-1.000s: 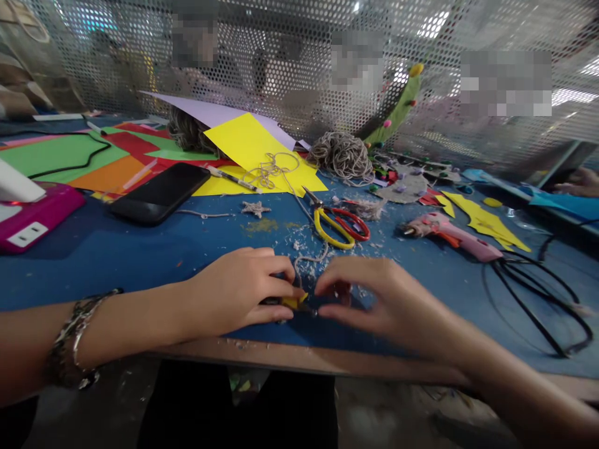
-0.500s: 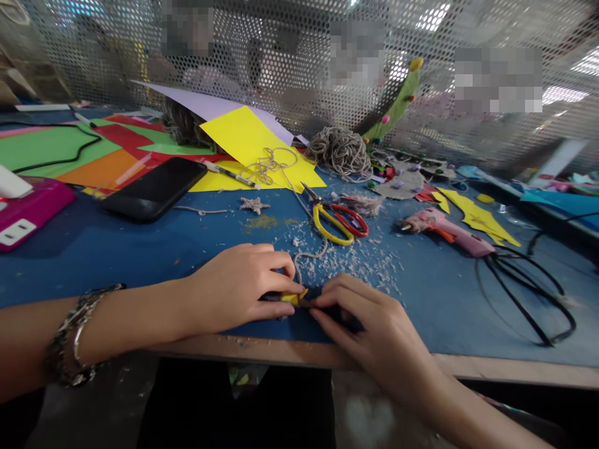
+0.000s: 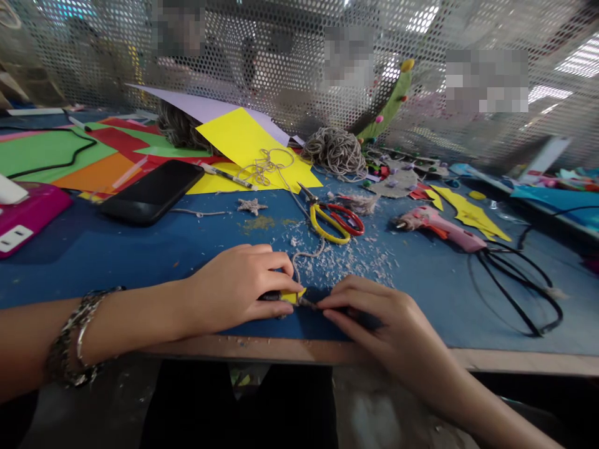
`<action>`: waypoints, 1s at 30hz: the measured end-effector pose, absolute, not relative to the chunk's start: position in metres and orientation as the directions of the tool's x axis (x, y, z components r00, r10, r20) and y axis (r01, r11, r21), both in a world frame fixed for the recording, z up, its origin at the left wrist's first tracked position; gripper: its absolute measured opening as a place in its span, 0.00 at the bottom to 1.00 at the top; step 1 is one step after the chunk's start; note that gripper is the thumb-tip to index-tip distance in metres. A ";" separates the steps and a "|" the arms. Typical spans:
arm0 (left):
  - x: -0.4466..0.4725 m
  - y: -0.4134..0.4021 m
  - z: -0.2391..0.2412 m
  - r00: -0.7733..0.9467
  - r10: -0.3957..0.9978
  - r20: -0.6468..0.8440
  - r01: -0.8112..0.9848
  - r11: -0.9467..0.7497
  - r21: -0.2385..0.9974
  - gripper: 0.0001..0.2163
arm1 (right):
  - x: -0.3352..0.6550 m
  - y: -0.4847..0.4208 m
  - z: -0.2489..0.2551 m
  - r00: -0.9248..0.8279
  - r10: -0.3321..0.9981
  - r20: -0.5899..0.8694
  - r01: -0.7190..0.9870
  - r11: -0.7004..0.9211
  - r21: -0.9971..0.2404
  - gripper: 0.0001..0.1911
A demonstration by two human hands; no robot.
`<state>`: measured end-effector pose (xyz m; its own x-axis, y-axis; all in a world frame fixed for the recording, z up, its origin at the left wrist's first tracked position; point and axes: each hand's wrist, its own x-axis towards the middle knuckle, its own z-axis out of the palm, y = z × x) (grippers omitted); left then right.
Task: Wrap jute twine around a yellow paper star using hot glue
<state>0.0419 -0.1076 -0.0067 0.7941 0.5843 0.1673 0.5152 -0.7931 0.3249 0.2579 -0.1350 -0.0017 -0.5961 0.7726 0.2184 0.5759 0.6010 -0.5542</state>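
Observation:
Near the table's front edge, my left hand (image 3: 238, 284) is closed on a small yellow piece (image 3: 290, 297), pinched between thumb and fingers. Something dark shows behind the piece, inside the hand's grip. Grey cord (image 3: 307, 304) runs from the yellow piece to my right hand (image 3: 374, 307), whose thumb and fingertips pinch it. Another stretch of the cord (image 3: 306, 254) curves up from my left fingers towards the scissors (image 3: 330, 218), which lie with yellow and red handles. A grey cord star (image 3: 251, 206) rests farther back. My fingers hide part of the yellow piece.
Fibre scraps (image 3: 349, 257) litter the blue tabletop (image 3: 210, 234). A pink glue gun (image 3: 440, 227) with a looped black cable lies right. Behind are a phone (image 3: 154, 190), a marker (image 3: 229, 176), yellow sheets (image 3: 243, 134) and a cord bundle (image 3: 334, 153). A magenta power strip (image 3: 35, 215) sits left.
My right hand has drawn slightly to the right, and more cord shows between the two hands. My left hand keeps its hold on the yellow piece. The view has shifted a little.

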 end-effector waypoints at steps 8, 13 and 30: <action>0.041 -0.108 -0.007 0.795 0.584 0.162 0.515 -0.792 0.330 0.12 | 0.262 -0.136 -0.003 -0.577 0.794 0.192 0.595 0.570 -0.567 0.06; 0.040 -0.108 -0.008 0.795 0.585 0.160 0.514 -0.790 0.334 0.12 | 0.265 -0.138 -0.004 -0.573 0.793 0.208 0.614 0.583 -0.533 0.06; 0.041 -0.107 -0.006 0.797 0.582 0.159 0.508 -0.790 0.342 0.12 | 0.291 -0.128 -0.004 -0.050 0.986 0.157 0.229 0.164 -0.960 0.08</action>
<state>0.0407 -0.1069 -0.0063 0.7975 0.5820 0.1591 0.5084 -0.7902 0.3422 0.2910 -0.1278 -0.0040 -0.0497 0.9864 0.1568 0.2285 0.1640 -0.9596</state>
